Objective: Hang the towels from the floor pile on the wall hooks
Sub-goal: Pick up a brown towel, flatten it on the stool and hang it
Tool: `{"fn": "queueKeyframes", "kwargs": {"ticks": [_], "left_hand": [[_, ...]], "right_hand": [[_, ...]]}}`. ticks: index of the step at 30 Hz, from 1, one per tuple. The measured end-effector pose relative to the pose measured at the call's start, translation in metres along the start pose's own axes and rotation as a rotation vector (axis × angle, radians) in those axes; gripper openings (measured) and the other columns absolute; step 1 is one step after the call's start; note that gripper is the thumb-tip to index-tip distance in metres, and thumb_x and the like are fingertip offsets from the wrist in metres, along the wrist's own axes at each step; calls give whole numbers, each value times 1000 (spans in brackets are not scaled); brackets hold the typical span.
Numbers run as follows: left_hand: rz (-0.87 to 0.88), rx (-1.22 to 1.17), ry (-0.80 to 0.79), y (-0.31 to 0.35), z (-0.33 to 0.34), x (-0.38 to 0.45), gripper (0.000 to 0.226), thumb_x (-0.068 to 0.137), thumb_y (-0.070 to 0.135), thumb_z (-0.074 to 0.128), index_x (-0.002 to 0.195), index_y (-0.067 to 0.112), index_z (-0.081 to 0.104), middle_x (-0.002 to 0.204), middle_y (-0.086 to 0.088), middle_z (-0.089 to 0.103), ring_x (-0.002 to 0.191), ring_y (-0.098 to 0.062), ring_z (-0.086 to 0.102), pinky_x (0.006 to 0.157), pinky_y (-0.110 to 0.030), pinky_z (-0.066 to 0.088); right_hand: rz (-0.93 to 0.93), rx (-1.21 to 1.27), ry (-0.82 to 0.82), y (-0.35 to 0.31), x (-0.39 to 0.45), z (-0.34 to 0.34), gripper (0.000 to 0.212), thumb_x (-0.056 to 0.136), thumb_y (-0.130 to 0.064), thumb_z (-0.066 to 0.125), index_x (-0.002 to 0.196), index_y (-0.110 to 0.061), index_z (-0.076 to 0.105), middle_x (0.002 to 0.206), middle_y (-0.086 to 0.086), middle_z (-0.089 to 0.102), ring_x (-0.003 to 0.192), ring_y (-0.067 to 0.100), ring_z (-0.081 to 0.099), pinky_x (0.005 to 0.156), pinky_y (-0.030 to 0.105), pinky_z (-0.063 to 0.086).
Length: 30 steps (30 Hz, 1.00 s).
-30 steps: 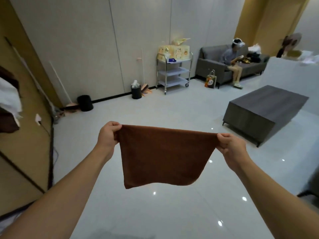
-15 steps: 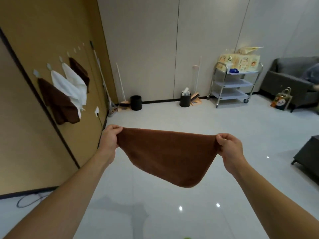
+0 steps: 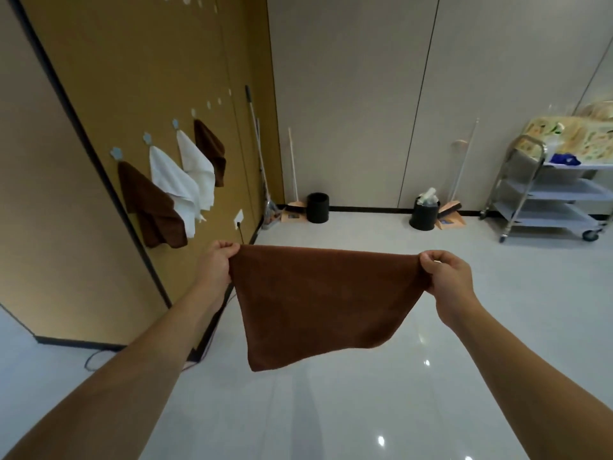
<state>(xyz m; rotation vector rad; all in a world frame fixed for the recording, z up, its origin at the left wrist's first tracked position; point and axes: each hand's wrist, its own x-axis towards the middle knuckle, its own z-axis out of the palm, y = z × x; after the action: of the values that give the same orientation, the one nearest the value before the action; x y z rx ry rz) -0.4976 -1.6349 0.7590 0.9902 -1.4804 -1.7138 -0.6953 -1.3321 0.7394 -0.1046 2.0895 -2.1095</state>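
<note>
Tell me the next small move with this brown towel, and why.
Probably carry the brown cloth towel, pinched at its top corners by the left hand and right hand, toward the free flower-shaped wall hooks; the four nearer hooks already hold towels.

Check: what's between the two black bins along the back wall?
Head view: only bare baseboard and floor between the left bin and right bin. Dustpans sit on the outer sides.

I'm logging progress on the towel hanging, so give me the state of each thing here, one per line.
brown towel: spread out, held off the floor
left hand: pinching one top corner
right hand: pinching the other top corner
wall towels: four hung, two brown, two white
free hooks: bare
</note>
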Motion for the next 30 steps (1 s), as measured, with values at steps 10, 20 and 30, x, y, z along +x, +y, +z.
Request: {"fn": "queueKeyframes", "kwargs": {"ticks": [10,20,30], "left_hand": [[-38,-3,15,-7,45,108,9,98,11,56,89,14,56,95,-8,62,90,-24,61,71,-35,52],[-32,-60,6,18,102,280,14,98,4,56,86,11,53,89,-10,58,81,-23,58,68,-36,51],[-15,22,23,34,126,423,7,98,13,58,92,12,56,101,-11,62,95,-26,62,72,-38,55]], "right_hand": [[22,-35,-33,-3,125,55,13,99,-12,56,92,-10,67,90,9,62,88,24,58,88,43,52],[-5,-29,-48,-20,279,156,10,96,-9,59,89,-11,65,84,8,59,85,24,55,81,41,50],[-11,-24,-63,-29,399,254,15,96,-8,57,84,-12,65,79,8,59,82,26,55,82,44,50]]}}
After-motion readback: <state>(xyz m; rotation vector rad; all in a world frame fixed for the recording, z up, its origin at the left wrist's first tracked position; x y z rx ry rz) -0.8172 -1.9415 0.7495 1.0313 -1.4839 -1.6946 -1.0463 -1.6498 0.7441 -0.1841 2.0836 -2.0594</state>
